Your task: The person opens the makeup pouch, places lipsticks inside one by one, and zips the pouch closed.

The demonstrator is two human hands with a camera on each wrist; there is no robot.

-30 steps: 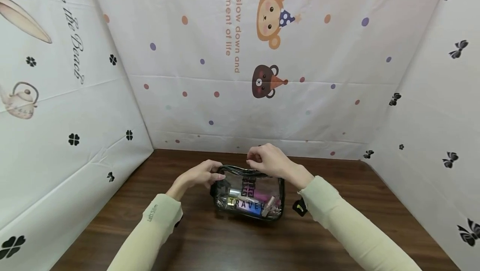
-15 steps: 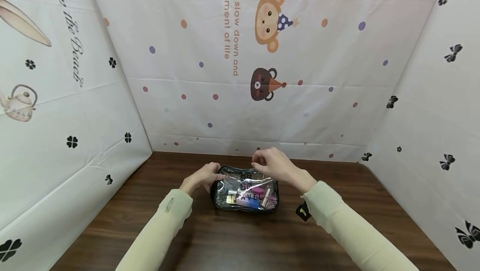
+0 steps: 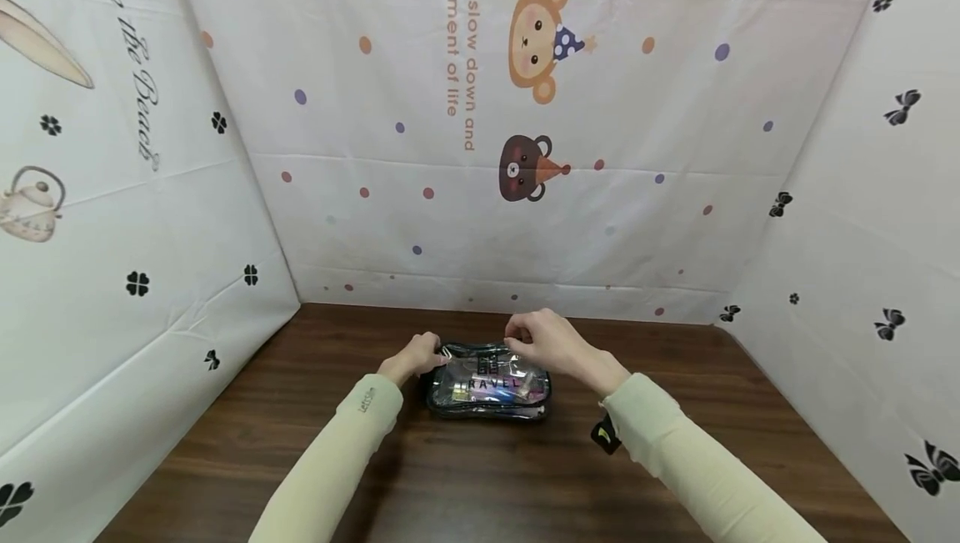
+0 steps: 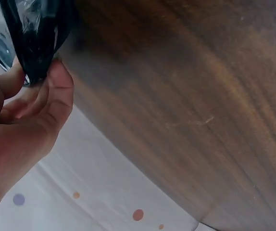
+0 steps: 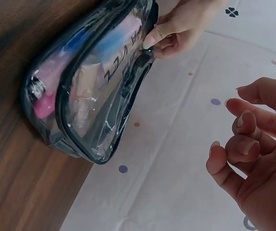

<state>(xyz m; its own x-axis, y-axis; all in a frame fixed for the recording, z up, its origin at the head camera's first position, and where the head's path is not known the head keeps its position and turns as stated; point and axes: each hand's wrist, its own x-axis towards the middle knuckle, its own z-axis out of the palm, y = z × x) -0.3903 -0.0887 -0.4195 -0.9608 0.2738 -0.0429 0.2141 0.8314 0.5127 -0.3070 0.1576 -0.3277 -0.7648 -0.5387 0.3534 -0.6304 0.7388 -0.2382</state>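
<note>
A clear cosmetic bag (image 3: pixel 487 380) with black piping and the word TRAVEL sits on the table. Through its plastic show pink, blue and silvery cosmetics; in the right wrist view a bright pink piece (image 5: pixel 44 106) lies at its near end. My left hand (image 3: pixel 412 358) pinches the bag's left end, thumb on one side and fingers on the other, over a black edge (image 4: pixel 34 57) in the left wrist view. Loosely curled fingers of my right hand (image 5: pixel 258 139) hold nothing, apart from the bag; from the head they overlap its top right edge.
The dark brown wooden table (image 3: pixel 480 476) lies under everything. White printed cloth walls (image 3: pixel 390 218) rise behind it and on both sides. A small black piece (image 3: pixel 605 434) hangs under the right wrist.
The bag has come down and away from me, and its front face looks shorter. My left hand keeps its hold and has moved with it; the right hand has shifted slightly right and lower.
</note>
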